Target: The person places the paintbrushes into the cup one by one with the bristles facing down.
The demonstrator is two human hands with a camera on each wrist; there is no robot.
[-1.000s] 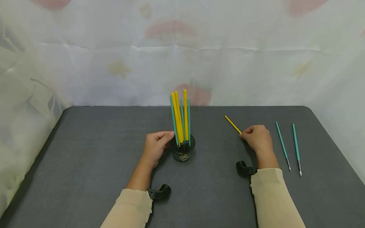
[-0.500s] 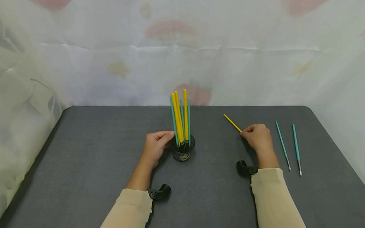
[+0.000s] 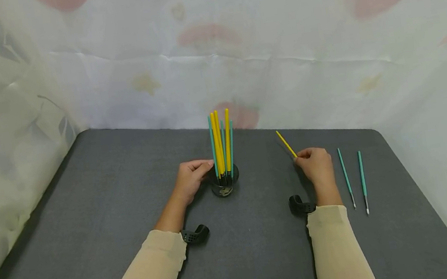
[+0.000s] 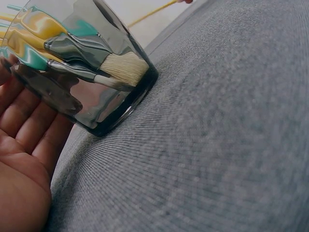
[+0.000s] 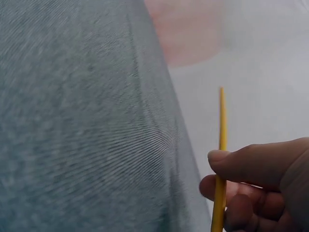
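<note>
Yellow and teal brushes fill a dark smoky glass cup on the grey counter. Right of the cup: one yellow brush, two teal brushes. Beige sleeves.

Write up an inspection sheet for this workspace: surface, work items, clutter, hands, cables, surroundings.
Surface: dark grey fabric-textured table.
Work items: yellow brush pinched in the right hand, handle raised off the table; dark glass cup stands upright, holding yellow and teal brushes.
Clutter: two teal brushes lying flat right of the right hand.
Hands: left hand rests against the cup's side, fingers relaxed.
Cables: nothing seen.
Surroundings: pale floral cloth backdrop behind and on both sides.
</note>
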